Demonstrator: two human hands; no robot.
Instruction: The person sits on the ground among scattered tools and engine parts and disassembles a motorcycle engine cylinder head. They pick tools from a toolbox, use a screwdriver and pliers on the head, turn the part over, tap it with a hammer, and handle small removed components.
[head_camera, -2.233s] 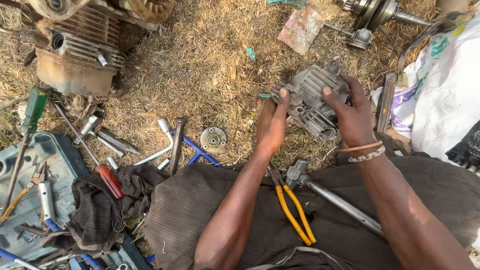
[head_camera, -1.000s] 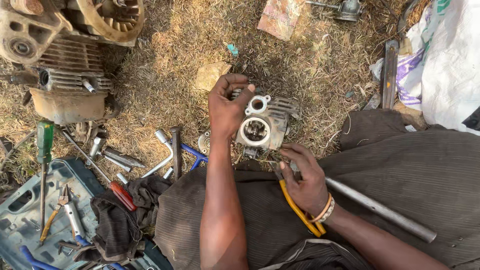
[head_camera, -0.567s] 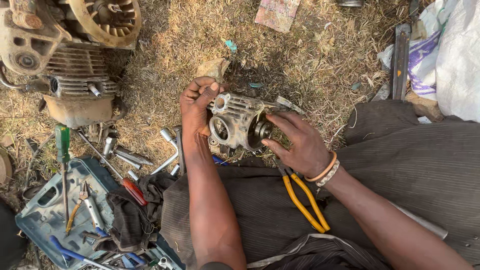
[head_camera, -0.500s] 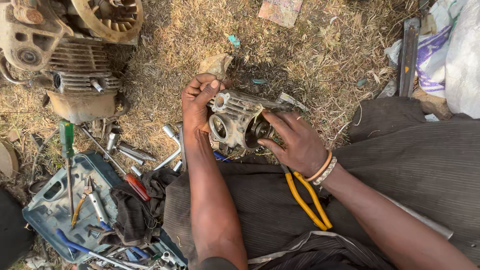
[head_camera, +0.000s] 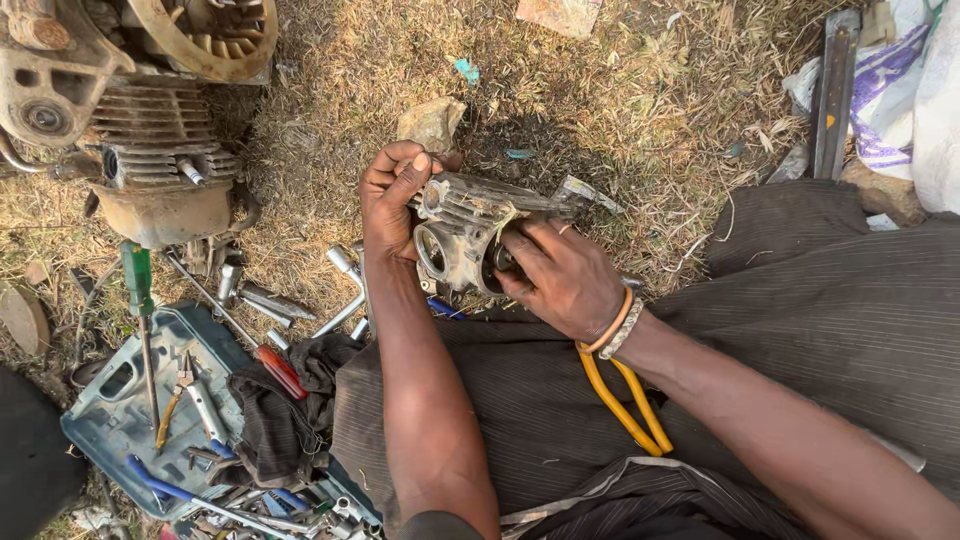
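Note:
I hold a grey finned metal engine part (head_camera: 470, 225) over my lap, above dry grass. My left hand (head_camera: 392, 195) grips its left end, fingers curled over the top edge. My right hand (head_camera: 560, 275) wraps its right side, with fingertips pressed into the round opening on its face. Bracelets sit on my right wrist. Yellow-handled pliers (head_camera: 625, 405) lie on the dark cloth over my lap, just below that wrist.
A dirty small engine (head_camera: 140, 120) sits at the top left. An open blue toolbox (head_camera: 150, 420) with pliers and wrenches lies at the lower left. Sockets and a red-handled screwdriver (head_camera: 272, 362) lie beside it. A stone (head_camera: 430, 122) and a flat metal bar (head_camera: 832, 90) lie on the grass.
The engine part was lifted from the grass and turned toward me. My right hand left the pliers on my lap and took hold of the part's face.

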